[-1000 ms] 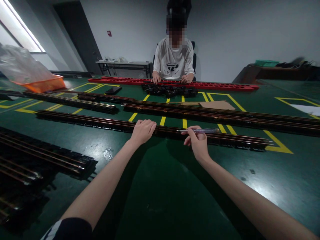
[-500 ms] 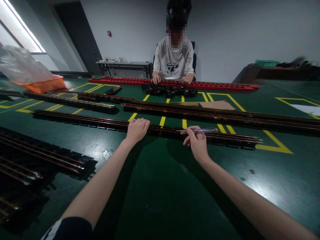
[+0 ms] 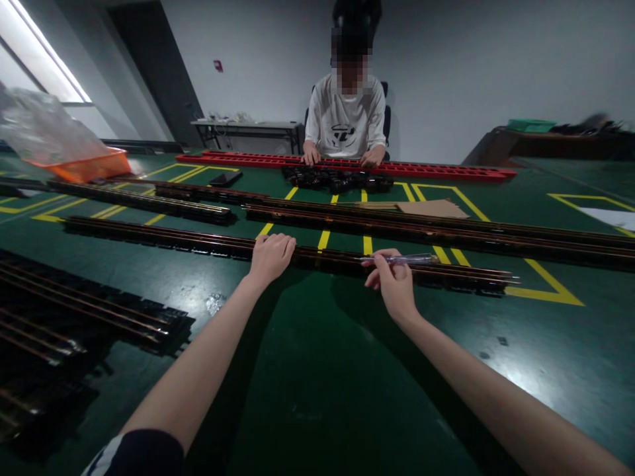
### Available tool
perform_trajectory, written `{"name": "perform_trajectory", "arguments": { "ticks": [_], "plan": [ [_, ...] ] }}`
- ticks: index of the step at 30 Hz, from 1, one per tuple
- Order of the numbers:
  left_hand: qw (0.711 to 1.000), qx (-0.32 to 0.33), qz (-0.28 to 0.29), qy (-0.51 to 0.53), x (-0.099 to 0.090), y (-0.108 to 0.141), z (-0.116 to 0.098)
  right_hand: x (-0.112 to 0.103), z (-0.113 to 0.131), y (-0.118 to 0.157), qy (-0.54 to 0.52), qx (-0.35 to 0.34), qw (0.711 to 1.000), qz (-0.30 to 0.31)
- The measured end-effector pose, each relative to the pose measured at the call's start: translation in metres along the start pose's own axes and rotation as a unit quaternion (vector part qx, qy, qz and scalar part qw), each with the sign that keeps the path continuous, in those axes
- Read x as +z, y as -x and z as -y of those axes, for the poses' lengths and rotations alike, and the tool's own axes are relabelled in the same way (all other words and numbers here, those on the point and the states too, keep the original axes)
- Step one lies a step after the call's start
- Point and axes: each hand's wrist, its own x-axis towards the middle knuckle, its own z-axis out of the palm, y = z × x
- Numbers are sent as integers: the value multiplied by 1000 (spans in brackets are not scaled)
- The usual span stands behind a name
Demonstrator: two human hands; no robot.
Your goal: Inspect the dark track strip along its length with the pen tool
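A long dark strip with thin copper-coloured rods along it lies across the green table in front of me. My left hand is closed over the middle of this strip, fingers curled down on its far side. To the right, my right hand grips a slim screwdriver with a clear purplish handle. Its shaft points left, just over the strip, and I cannot tell whether the tip touches it. The fingers of the right hand rest close to the strip's near edge.
More rodded strips lie beyond and at the lower left. Across the table, a person handles black parts beside a red slotted rail. Cardboard and an orange tray with plastic bags also lie there.
The screwdriver in my right hand has shifted slightly to the right. My left hand stays in place on the strip.
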Motion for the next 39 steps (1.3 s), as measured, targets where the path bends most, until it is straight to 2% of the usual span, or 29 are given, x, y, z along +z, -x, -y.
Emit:
{"name": "perform_trajectory", "arguments": {
  "ticks": [10,17,21,39],
  "plan": [
    [1000,1,-8,4,0,1,-1,1,-2,-1,-6,1,1000,-7],
    [997,78,-20,4,2,2,-5,2,0,0,-8,9,1000,-12],
    [994,112,-4,18,3,1,-7,2,1,0,-6,6,1000,-11],
    [999,23,-18,25,1,0,-6,3,4,1,-7,15,999,-27]
  ]
}}
